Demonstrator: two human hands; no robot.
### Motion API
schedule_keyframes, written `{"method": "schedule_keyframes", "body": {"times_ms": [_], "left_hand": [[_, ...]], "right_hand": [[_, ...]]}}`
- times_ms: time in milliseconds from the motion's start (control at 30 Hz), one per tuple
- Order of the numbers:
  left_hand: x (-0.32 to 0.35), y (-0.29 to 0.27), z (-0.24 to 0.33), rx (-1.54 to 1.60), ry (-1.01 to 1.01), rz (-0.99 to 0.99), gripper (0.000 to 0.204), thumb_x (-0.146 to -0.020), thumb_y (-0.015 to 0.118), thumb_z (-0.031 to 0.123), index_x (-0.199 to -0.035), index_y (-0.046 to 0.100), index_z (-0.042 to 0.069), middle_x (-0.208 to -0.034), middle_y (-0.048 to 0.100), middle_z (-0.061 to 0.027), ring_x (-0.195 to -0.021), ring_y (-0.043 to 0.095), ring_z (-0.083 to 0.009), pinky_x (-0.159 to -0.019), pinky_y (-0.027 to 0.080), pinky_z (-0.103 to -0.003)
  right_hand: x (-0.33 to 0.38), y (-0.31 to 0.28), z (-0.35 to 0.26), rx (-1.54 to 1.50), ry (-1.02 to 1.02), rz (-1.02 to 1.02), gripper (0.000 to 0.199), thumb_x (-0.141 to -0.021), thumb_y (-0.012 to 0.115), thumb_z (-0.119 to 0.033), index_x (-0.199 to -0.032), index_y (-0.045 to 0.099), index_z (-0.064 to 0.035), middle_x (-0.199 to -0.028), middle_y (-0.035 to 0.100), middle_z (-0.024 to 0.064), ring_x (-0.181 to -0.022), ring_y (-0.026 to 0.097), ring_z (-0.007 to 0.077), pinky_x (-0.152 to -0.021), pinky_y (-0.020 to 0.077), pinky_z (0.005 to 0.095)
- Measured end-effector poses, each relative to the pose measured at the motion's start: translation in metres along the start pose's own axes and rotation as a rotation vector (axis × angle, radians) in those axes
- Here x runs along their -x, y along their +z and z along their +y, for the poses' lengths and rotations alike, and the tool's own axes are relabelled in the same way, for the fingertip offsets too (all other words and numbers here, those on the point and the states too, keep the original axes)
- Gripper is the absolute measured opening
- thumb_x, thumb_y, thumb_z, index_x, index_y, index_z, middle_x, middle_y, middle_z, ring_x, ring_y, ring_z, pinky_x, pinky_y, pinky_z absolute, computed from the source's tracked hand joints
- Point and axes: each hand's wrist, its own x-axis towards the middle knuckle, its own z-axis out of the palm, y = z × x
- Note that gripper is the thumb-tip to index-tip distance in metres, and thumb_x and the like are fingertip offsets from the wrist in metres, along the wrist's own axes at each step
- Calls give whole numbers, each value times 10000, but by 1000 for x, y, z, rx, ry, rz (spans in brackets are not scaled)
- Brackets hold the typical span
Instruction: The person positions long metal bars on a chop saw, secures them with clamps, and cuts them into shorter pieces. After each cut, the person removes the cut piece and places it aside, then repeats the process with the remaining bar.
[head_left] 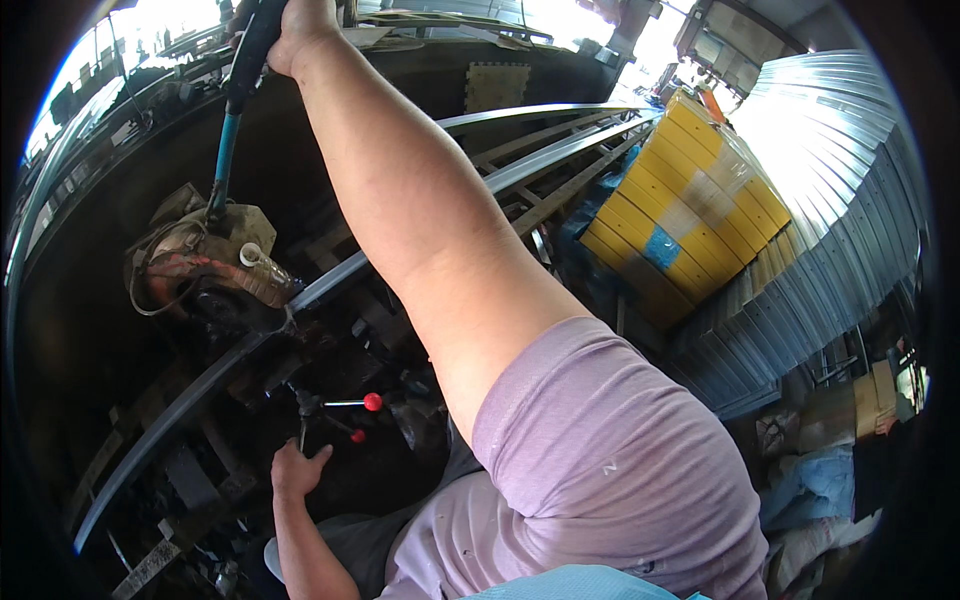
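At the upper left of the frame the right hand [300, 35] is raised high, the arm crossing the picture from the lower right. Its fingers are wrapped around the dark grip of a long lever [228, 140], whose blue shaft runs down into a grimy machine head [205, 265] at centre left. Gripping at the far top end gives the most leverage on that head, which would explain so long a reach.

A clear plastic bottle [262, 262] lies tilted against the head, its white mouth pointing up and left. It is wedged there rather than standing, perhaps to feed fluid onto the work, though that cannot be told.

A long curved metal strip [330, 280] passes under the head, sweeping from the lower left edge up toward the upper right. It lies in the machine's line, so the head bears on it where it crosses.

Below, at the lower left of centre, the left hand [295, 470] rests by a small control lever. The fingers look curled near its stem, but whether they clamp it cannot be told. Two red knobs [372, 402] stand just above and to the right, within easy reach of this hand.

Further right, more bent strips [560, 150] lie alongside the first. At the upper right a stack of yellow boards [690, 190] sits wrapped in clear film, out of the working line. Corrugated sheet [830, 200] fills the right edge.
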Motion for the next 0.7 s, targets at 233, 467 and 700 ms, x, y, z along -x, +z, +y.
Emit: {"method": "schedule_keyframes", "body": {"times_ms": [233,467,700], "left_hand": [[1,-14,8,-53,-15,-97,850,-862,845,566,-1418,675,-54,-1269,761,-296,-1229,728,-439,-1081,578,-493],[4,-12,8,-62,18,-45,834,-857,850,563,-1383,693,-65,-1234,771,-301,-1191,743,-446,-1058,591,-491],[9,-21,16,-15,-10,-94,722,-861,857,530,-1316,740,-18,-1214,785,-261,-1183,744,-422,-1038,590,-490]], "right_hand": [[9,-4,-7,-31,36,4,236,-1007,753,-407,-1099,730,-191,-795,693,33,-661,682,228,-601,568,395],[19,-18,-12,-40,-15,39,247,-998,777,-342,-1189,741,-189,-849,705,16,-713,686,199,-627,577,363],[43,-29,-24,-68,-21,67,233,-1035,739,-388,-1112,703,-171,-874,705,37,-764,691,230,-698,582,383]]}}
